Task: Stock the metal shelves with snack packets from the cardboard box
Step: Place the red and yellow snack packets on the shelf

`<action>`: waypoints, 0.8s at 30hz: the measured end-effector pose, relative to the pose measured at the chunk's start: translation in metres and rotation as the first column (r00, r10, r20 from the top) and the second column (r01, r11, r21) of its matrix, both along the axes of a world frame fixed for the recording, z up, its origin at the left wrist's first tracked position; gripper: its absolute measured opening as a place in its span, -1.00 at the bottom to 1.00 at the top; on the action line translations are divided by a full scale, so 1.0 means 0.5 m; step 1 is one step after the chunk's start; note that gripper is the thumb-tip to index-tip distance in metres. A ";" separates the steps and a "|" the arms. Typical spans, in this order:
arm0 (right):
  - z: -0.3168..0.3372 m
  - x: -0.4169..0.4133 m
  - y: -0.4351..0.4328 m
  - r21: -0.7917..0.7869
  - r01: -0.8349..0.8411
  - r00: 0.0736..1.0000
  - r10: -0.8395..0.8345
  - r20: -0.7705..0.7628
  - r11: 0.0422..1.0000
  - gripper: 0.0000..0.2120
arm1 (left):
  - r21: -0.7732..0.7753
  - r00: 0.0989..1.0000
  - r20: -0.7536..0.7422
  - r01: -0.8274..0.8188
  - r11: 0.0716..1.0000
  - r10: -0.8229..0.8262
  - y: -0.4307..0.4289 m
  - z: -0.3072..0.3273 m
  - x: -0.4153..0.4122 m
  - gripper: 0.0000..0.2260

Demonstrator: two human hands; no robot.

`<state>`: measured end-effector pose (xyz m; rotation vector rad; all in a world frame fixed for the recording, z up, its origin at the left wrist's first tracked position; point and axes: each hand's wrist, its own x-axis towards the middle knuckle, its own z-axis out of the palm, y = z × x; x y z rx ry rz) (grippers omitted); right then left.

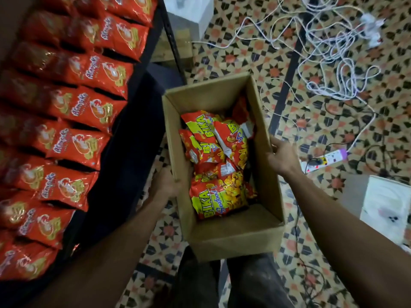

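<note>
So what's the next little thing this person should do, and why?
Probably set the cardboard box down: the left hand and right hand both grip its walls, so neither is free to lift a snack packet out.

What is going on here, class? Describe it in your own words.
A person grips an open cardboard box by its side walls, left hand on one, right hand on the other. Red-and-yellow snack packets lie inside. Beside it, the metal shelf already carries rows of red packets. Neither hand holds a packet.

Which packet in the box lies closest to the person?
The packet at the near end of the box, Seafood label fully readable; the others lie farther back.
</note>
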<state>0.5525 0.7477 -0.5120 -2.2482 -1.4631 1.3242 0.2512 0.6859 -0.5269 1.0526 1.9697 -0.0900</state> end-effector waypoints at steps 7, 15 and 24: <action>-0.004 0.011 0.003 -0.021 -0.070 0.996 0.071 0.054 0.997 -0.58 | 0.029 0.998 -0.008 -0.054 0.998 0.054 -0.002 -0.005 0.020 -0.56; 0.026 0.029 0.075 -0.057 -0.247 0.956 0.253 0.148 0.967 -0.57 | 0.023 0.981 -0.122 -0.152 0.988 0.154 0.013 0.004 0.027 -0.54; 0.017 -0.071 0.003 0.009 -0.558 0.829 0.558 0.031 0.830 -0.51 | 0.359 0.994 -0.036 -0.086 0.930 0.106 0.054 0.014 0.142 -0.65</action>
